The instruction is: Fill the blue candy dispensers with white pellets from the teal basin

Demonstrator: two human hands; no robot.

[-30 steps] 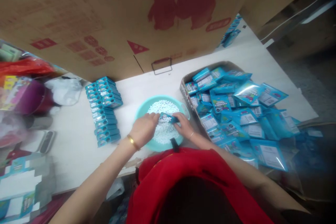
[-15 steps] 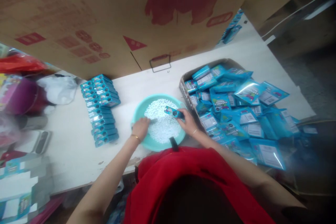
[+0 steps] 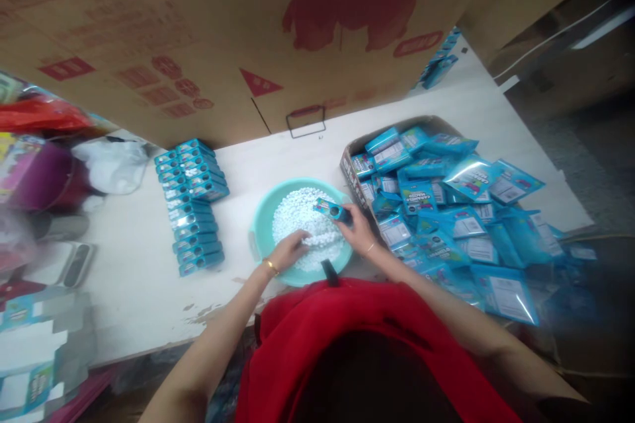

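A turquoise basin [image 3: 262, 211] full of small white pellets [image 3: 297, 208] stands in front of me on the table. My left hand [image 3: 290, 251] is closed low over the pellets, gripping what looks like a narrow scoop [image 3: 320, 238] with a row of pellets along it; its handle is hidden in my fingers. My right hand [image 3: 358, 232] is at the basin's right rim, its fingers wrapped round the end of a small blue box [image 3: 331, 209] with a round dark hole. The box is held above the pellets, to the upper right of the scoop.
Similar blue boxes [image 3: 191, 211] stand in two rows left of the basin. On the right, a cardboard tray [image 3: 353, 175] overflows with blue pouches [image 3: 421, 195]. A large carton [image 3: 198, 46] walls off the back. Bags, a white device [image 3: 59, 264] and flattened boxes [image 3: 30, 357] lie left.
My left hand has moved right and inward from the basin's left rim, and pellets now lie along the scoop. My right hand still holds the blue box in nearly the same place.
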